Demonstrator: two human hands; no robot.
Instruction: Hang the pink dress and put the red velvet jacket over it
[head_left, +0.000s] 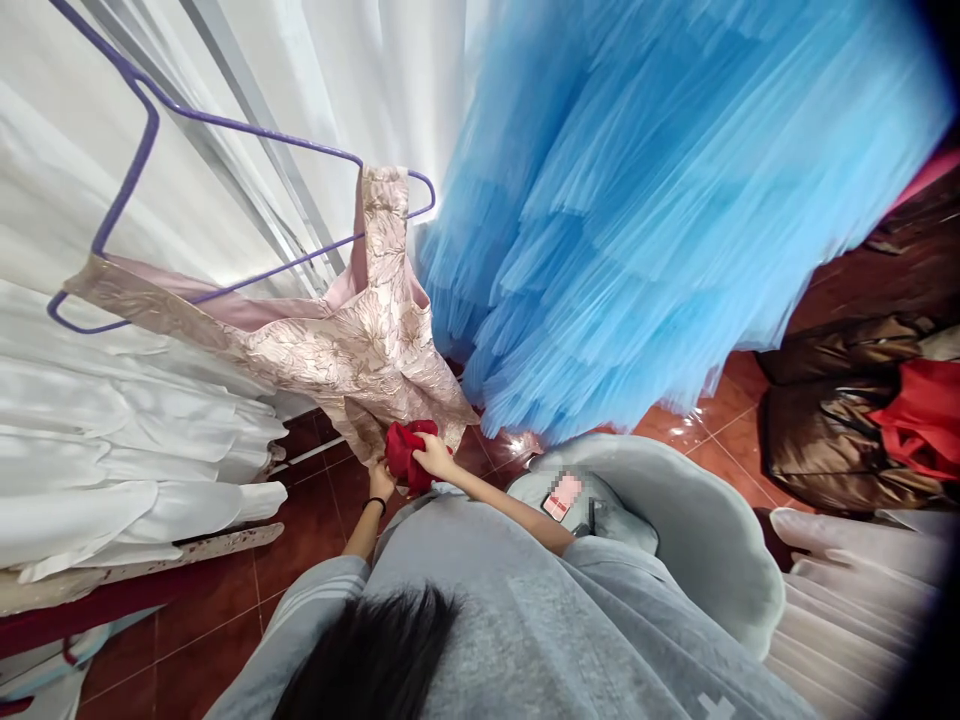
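Note:
A sleeveless pink and gold brocade dress [352, 345] hangs in front of me on a purple wire-like hanger [247, 128]. At its lower edge is a bunched dark red cloth [403, 448]. My right hand [433, 457] is closed on the red cloth, thumb and fingers pressing it from the right. My left hand [381, 482], with a dark band at the wrist, is closed at the dress's lower edge, just left of the red cloth. The left fingertips are partly hidden by the fabric.
A blue layered tulle skirt [600, 220] hangs at the right. White ruffled garments [135, 440] hang at the left, before white curtains [300, 60]. A pale chair [720, 520] stands close at my right, with a phone [561, 497] near my lap. Brown bags [832, 440] lie beyond.

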